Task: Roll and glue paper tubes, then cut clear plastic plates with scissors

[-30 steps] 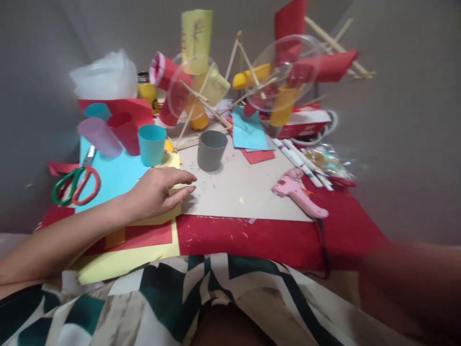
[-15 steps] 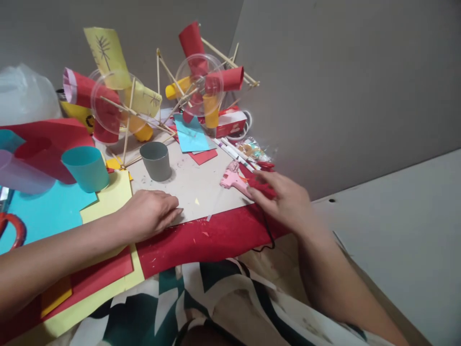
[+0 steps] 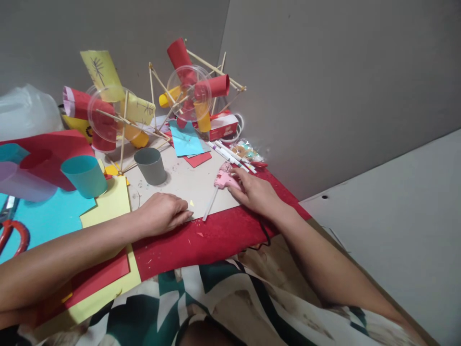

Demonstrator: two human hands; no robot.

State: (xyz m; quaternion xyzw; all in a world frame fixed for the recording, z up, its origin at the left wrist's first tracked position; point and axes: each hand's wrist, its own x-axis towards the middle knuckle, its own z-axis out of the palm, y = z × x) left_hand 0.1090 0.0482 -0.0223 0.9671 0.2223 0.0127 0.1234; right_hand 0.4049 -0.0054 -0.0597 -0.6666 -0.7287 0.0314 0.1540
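My right hand (image 3: 254, 193) closes over the handle of a pink glue gun (image 3: 222, 179) lying on the right part of a beige cardboard sheet (image 3: 187, 185). A pale glue stick (image 3: 210, 210) pokes out of the gun's back end toward me. My left hand (image 3: 163, 216) rests palm down on the near edge of the same sheet, fingers lying together with nothing in them. A grey paper cup (image 3: 151, 166) stands upright just beyond the left hand.
Two paper-and-stick wheel models (image 3: 108, 113) (image 3: 190, 93) stand at the back. A teal cup (image 3: 84, 175), coloured paper sheets (image 3: 108, 204) and red-handled scissors (image 3: 12, 235) lie left. Markers (image 3: 230, 154) lie behind the gun. A grey wall (image 3: 324, 96) borders the red cloth (image 3: 216, 235) at right.
My right hand came in from the lower right and settled on the glue gun. My left hand stayed on the cardboard. My head turned right, so everything slid left.
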